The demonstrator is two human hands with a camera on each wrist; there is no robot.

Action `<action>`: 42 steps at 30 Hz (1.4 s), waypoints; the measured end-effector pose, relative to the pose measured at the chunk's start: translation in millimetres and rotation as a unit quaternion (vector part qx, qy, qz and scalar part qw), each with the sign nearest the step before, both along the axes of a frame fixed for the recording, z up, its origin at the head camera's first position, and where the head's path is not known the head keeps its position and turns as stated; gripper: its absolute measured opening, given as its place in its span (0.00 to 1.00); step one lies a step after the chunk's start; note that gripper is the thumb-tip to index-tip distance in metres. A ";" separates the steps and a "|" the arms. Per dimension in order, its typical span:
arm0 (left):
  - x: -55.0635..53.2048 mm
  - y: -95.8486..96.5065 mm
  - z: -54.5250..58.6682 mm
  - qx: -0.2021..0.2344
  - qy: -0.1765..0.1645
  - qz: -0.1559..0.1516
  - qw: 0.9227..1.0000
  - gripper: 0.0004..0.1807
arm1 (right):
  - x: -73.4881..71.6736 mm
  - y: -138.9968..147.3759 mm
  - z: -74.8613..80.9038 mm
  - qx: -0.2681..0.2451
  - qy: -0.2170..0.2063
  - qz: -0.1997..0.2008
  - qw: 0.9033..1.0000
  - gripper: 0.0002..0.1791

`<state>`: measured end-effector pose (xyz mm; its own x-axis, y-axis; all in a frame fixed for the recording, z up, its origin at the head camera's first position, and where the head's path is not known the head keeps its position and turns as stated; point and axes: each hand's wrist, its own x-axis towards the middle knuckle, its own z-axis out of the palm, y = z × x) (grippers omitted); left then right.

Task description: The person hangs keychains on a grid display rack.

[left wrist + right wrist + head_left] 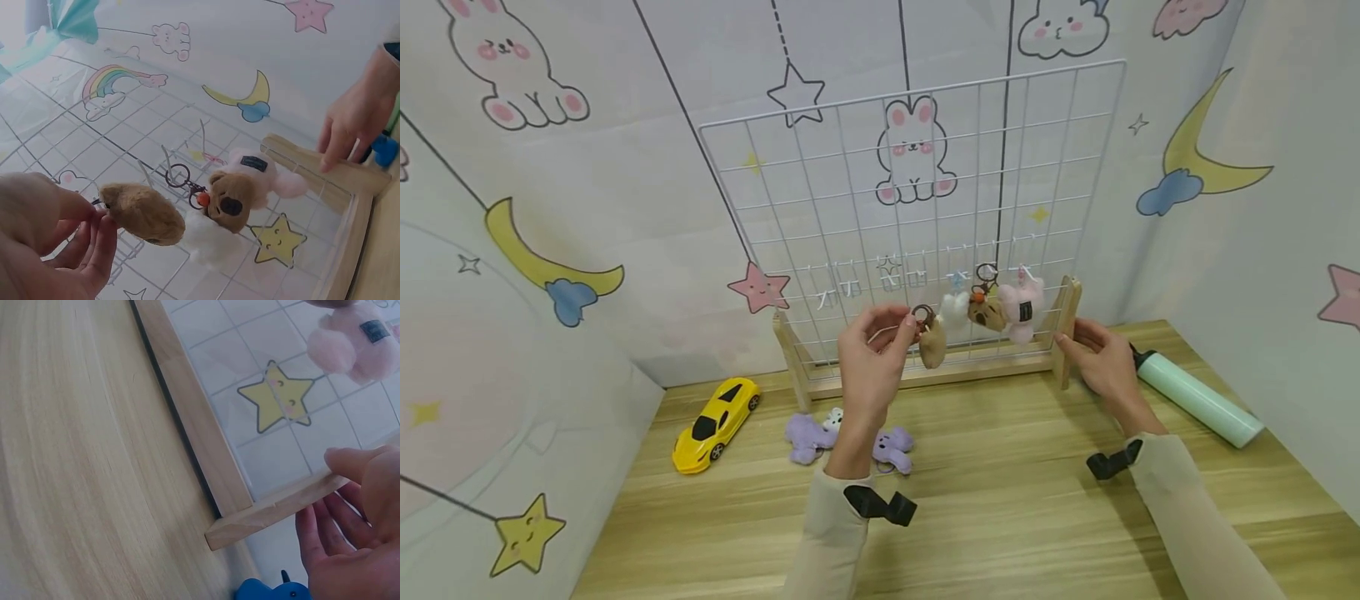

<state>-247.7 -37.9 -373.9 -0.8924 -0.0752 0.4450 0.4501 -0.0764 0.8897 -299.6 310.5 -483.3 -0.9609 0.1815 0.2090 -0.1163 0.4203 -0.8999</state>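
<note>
"Where is the brown plush keychain [932, 344] held?"

"At its ring end, pinched by the left hand [874, 358]; the plush is suspended just right of the fingertips, before the wire grid [958, 87]."

"And the right hand [1103, 362]?"

"By it, the wooden upright [1065, 333] is gripped."

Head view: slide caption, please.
Left hand holds a brown plush keychain before a wire grid while the right hand grips its wooden stand.
</note>
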 end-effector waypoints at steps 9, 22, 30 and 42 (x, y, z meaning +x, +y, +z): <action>3.2 5.8 -9.4 -0.198 0.069 0.092 0.974 0.09 | 0.3 2.2 -0.2 -0.008 -0.009 0.007 1.000 0.41; -4.8 7.8 1.1 -0.283 0.210 0.181 0.918 0.04 | -0.2 1.7 0.5 -0.006 -0.010 0.001 1.000 0.41; -10.6 9.5 15.9 -0.313 0.251 0.230 0.887 0.05 | -0.7 2.8 -1.1 -0.003 -0.016 0.002 1.000 0.42; -21.0 11.5 23.8 -0.312 0.264 0.227 0.884 0.05 | 0.9 3.2 0.0 0.022 -0.003 -0.001 1.000 0.40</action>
<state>-268.8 -26.4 -350.1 -0.4886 0.0349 0.8718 0.6740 0.6496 0.3518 -298.7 313.8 -483.3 -0.9618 0.1744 0.2111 -0.1100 0.4599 -0.8811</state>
